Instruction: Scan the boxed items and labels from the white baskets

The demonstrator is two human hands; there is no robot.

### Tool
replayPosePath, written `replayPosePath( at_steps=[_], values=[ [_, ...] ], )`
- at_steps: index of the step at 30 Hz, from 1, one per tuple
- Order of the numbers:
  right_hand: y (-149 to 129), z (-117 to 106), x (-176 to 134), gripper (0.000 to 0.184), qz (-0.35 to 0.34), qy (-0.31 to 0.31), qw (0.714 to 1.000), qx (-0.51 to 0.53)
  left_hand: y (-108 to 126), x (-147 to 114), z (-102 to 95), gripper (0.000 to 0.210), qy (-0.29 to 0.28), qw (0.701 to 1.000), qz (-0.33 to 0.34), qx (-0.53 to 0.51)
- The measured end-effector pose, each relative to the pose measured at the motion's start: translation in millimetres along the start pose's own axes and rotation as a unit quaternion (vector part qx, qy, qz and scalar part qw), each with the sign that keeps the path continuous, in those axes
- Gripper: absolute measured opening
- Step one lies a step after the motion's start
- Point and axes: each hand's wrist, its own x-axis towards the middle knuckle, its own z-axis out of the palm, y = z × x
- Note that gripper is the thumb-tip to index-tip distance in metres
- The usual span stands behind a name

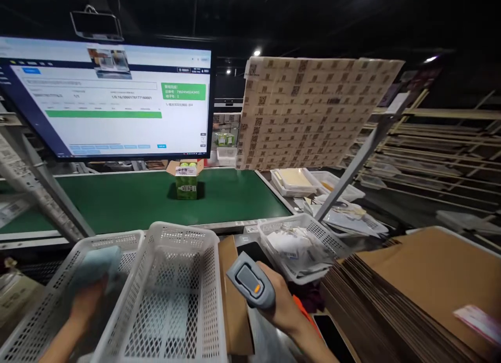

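Scanner (250,283) first: the right hand (282,306) has its fingers wrapped around the grip of this grey handheld barcode scanner with an orange button, its head tilted up and left toward the empty white perforated basket (172,295) just beside it. The left hand (84,303) is down inside a second white basket (50,300) at the left, fingers closed on a pale blue cloth-like item (96,266) — the motion blur there makes its exact nature hard to tell.

Several things could slip from here. The empty basket rests tilted, overlapping the left basket's rim; pulling the blue item out against that rim could tip or shove it. The scanner points at nothing with a visible code, so a stray read off the sheet of printed codes (309,112) hanging above the green conveyor belt (129,201) seems possible — a wrong entry on the monitor (105,97) would follow. A small green carton (187,184) stands open on the belt, well apart from both hands. Flat cardboard sheets (410,295) are stacked near the right forearm, and a swing of the elbow might nudge them.
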Motion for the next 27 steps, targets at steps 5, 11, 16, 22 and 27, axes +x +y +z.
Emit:
replayPosePath(
  at_steps=[5, 11, 16, 22, 27],
  values=[
    [-12.0, -9.2, 38.9, 0.016, 0.051, -0.129, 0.99, -0.021, 42.8, 29.3, -55.4, 0.016, 0.273, 0.915, 0.292, 0.053],
    [-57.0, 20.7, 84.1, 0.019, 0.003, -0.269, 0.962, -0.033, 138.2, 25.6, -73.6, 0.019, 0.294, 0.834, 0.464, 0.057],
    [-62.4, 30.2, 84.4, 0.024, 0.056, -0.324, 0.934, -0.139, 150.5, -4.1, -51.0, 0.025, 0.265, 0.827, 0.494, 0.042],
    [-35.0, 13.7, 62.1, 0.011, 0.067, -0.317, 0.94, -0.109, 142.4, -42.3, -23.6, 0.068, -0.035, 0.975, 0.144, 0.164],
    [-12.1, -5.7, 48.8, 0.012, 0.086, -0.274, 0.957, -0.051, 123.8, -53.6, -15.2, 0.072, -0.276, 0.946, -0.164, 0.043]
  ],
)
